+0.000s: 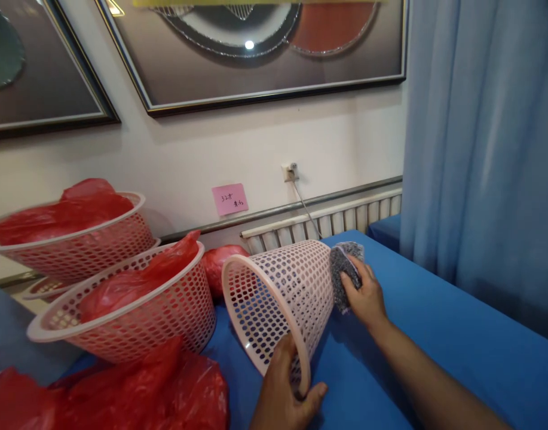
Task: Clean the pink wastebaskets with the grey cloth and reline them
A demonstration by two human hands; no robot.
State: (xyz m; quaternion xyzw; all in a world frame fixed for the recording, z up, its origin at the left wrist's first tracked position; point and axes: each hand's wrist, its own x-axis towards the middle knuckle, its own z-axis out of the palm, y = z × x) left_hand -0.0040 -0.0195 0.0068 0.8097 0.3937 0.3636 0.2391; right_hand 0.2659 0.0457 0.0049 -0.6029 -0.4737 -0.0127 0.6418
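A pale pink perforated plastic basket (307,280) lies tilted on its side above the blue surface, its mouth facing left and toward me. My left hand (285,388) grips its rim at the near lower edge, fingers inside and thumb outside. In my right hand (366,292) is a grey scrubbing pad (344,275) with a light edge, pressed against the basket's base end. The fingers of that hand are closed round the pad. The base itself is mostly hidden behind the pad and the basket's side.
Two more pink baskets (202,322) (139,224) holding red plastic bags stand at left. Loose red bags (166,388) lie in front of them. A blue-covered table (390,370) extends right, beside a blue curtain (480,149). Behind are a radiator (345,224) and a plugged-in cord (306,206).
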